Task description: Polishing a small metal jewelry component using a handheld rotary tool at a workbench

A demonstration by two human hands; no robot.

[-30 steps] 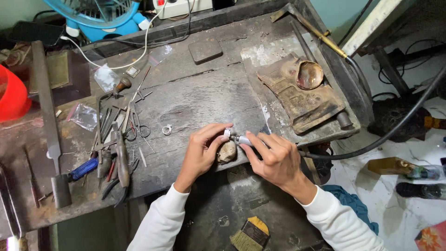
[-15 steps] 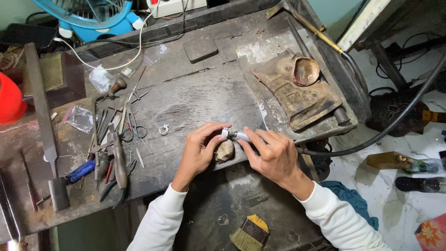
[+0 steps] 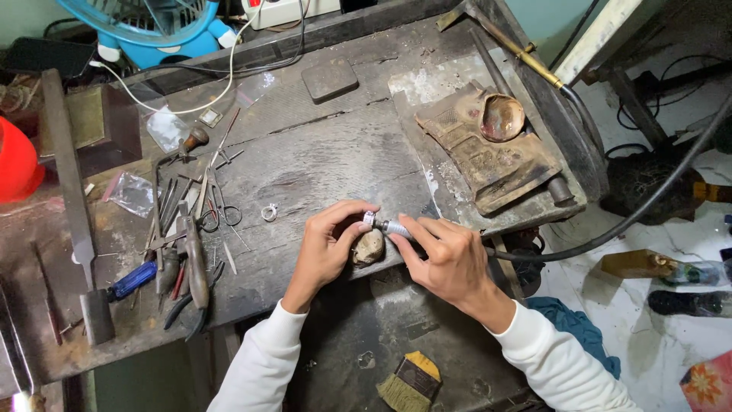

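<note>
Dark, scarred wood fills the middle of the frame: a worn bench (image 3: 320,160) crowded with tools. At lower centre both hands meet over a rounded wooden peg (image 3: 369,247) jutting from the bench's front edge. The left hand (image 3: 326,248) is pinched closed on a small silvery ring-like piece (image 3: 369,220), held right above the peg. The right hand (image 3: 450,259) is wrapped tight around a slim metal handpiece (image 3: 396,228), its tip touching that piece. Compared with a second ago, the hands sit in nearly the same spot; the framing has drifted a touch, and the fingers look drawn in closer around the piece, so the work reads as steady contact rather than a repositioning. Whether the tip is spinning, I can't tell at this size.

Room to move: a black hose (image 3: 610,229) trails off from the handpiece to the right of the frame, past the bench edge. Left of the hands lies a scatter of pliers and scissors (image 3: 191,229), with a loose ring (image 3: 268,212) between them and the left hand. A brown soldering block (image 3: 488,152) sits at upper right, well apart. Below the hands, a brush (image 3: 408,381) lies in the tray under the bench edge.
</note>
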